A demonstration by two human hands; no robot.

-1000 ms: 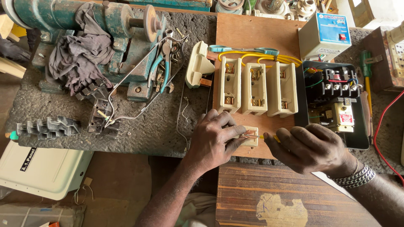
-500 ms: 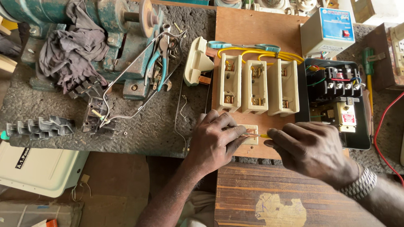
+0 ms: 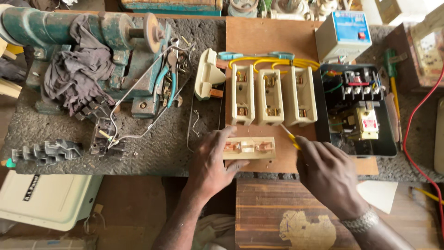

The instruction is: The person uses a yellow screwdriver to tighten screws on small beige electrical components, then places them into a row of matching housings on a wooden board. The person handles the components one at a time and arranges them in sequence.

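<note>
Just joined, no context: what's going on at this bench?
A person is working on a cream rectangular fuse carrier with copper contacts, lying contact side up on a brown wooden board. The left hand steadies the carrier's left end. The right hand holds a yellow-handled screwdriver, its tip up near the three cream fuse bases wired with yellow cable. An open black starter box sits to the right, and a green bench grinder draped with a grey rag to the left.

bench: rough grey mat (image 3: pixel 69 159) over worktop | plywood board (image 3: pixel 268 39) on it | dark wooden stool (image 3: pixel 277 203) below | brown dirt floor (image 3: pixel 134 208) | soft daylight
</note>
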